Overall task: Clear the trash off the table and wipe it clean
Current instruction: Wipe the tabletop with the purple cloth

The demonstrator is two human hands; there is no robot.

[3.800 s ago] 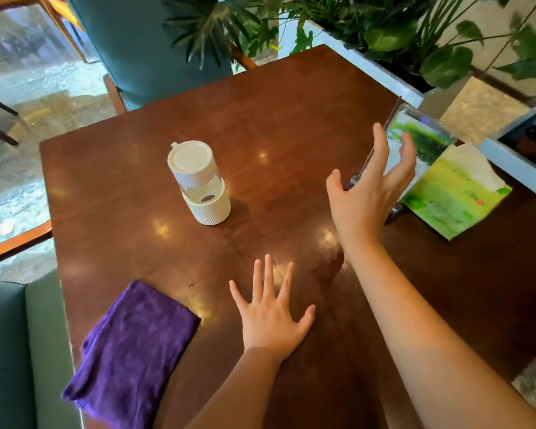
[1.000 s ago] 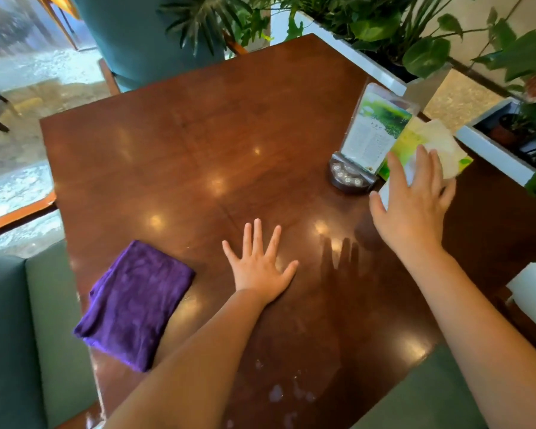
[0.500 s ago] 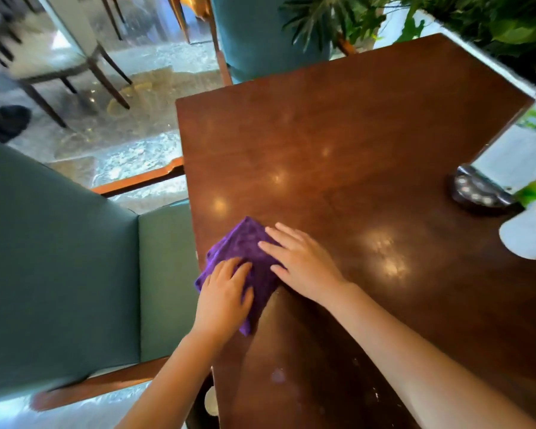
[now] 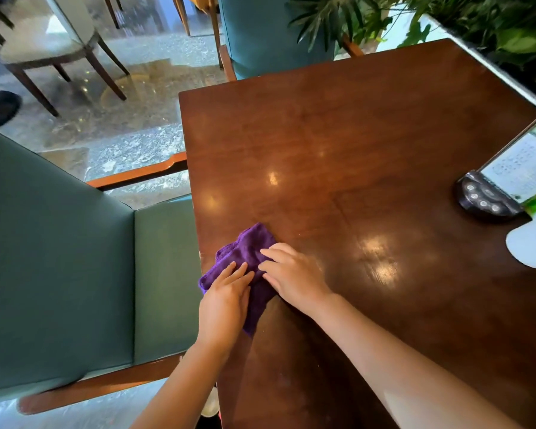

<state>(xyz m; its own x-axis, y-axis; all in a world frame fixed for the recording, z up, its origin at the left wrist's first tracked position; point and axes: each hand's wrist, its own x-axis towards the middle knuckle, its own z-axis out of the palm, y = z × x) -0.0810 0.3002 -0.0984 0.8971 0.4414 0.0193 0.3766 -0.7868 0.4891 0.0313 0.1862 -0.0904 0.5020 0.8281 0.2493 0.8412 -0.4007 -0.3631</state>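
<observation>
A folded purple cloth [image 4: 249, 247] lies at the left edge of the dark brown wooden table [image 4: 353, 144]. My left hand [image 4: 225, 300] lies flat on the cloth's near part, fingers straight. My right hand [image 4: 294, 278] rests beside it with its fingertips on the cloth's right side, fingers also fairly straight. Both hands press the cloth onto the tabletop. A white cup-like object [image 4: 534, 243] shows at the right edge of the table, cut off by the frame.
A menu stand [image 4: 520, 171] on a dark round base [image 4: 480, 198] is at the table's right side. A green upholstered chair [image 4: 75, 258] is pushed against the left edge. A teal chair [image 4: 260, 32] and planters with plants [image 4: 492, 23] border the far side.
Since a second ago both hands have moved left onto the purple cloth, and my view has swung left. Over the last half second the hands have scarcely shifted.
</observation>
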